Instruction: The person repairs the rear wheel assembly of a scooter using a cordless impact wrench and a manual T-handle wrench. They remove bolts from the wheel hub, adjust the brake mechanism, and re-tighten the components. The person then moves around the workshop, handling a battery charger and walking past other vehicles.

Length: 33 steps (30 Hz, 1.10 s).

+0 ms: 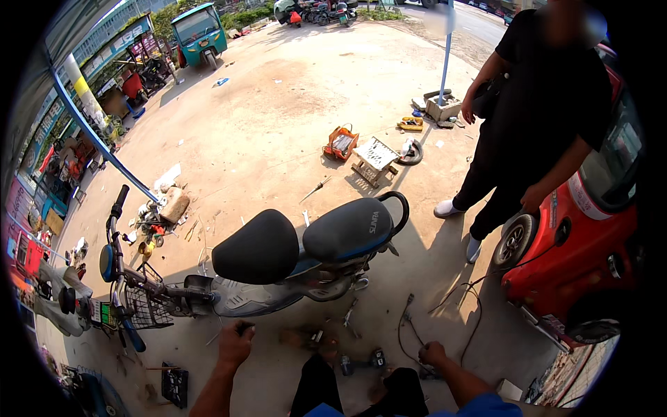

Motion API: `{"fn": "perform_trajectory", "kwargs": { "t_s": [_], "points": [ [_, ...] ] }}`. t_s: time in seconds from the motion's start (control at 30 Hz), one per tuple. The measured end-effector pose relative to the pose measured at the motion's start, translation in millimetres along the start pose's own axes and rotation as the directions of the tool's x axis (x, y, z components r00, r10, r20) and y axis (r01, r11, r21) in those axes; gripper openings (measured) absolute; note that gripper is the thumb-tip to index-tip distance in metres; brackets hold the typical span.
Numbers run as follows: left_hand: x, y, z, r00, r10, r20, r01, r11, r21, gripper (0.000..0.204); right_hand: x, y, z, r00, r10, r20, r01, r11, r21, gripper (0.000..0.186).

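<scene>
An electric scooter point(257, 299) stands sideways before me, with a black saddle point(256, 247) and a rear seat point(347, 229). On its near side, my left hand point(236, 342) is closed below the footboard. Something small and dark shows at its fingers; I cannot make it out. My right hand point(432, 353) is closed at the right, with a thin black cable point(414, 331) running up from its fingers toward a plug end. Between my knees and the scooter lie a cordless power tool point(361, 362) and a metal hand tool point(350, 320).
Someone in black point(535, 104) stands at the right beside a red vehicle point(577, 257). Beyond the scooter are a small stool point(375, 158), an orange tool basket point(340, 143) and a blue post point(104, 139). A black case point(174, 384) lies at lower left.
</scene>
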<state>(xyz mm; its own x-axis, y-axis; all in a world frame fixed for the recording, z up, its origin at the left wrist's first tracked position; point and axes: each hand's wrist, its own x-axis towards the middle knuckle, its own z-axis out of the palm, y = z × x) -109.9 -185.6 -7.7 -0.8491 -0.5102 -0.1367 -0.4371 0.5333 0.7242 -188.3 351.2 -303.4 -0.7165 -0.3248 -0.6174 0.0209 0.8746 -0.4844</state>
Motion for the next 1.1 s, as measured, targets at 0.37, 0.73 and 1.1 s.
{"fn": "perform_trajectory", "kwargs": {
  "t_s": [0.37,0.73,1.1],
  "points": [
    [-98.6,62.7,-186.8,0.797,0.112,-0.593,0.236,0.846,0.477,0.035,-110.0,48.5,-45.1,0.961,0.117,0.250,0.014,0.884,-0.468,0.037],
    [-79.0,8.3,-207.2,0.718,-0.356,-0.598,0.647,0.658,0.386,0.091,-194.6,42.0,-98.1,0.921,0.245,0.304,-0.073,0.873,-0.483,0.027],
    [-33.6,-42.8,-216.4,0.585,-0.407,-0.702,0.733,0.636,0.242,0.083,-238.9,-87.7,-62.7,0.927,0.336,0.164,-0.349,0.935,0.057,0.022]
  ]
}}
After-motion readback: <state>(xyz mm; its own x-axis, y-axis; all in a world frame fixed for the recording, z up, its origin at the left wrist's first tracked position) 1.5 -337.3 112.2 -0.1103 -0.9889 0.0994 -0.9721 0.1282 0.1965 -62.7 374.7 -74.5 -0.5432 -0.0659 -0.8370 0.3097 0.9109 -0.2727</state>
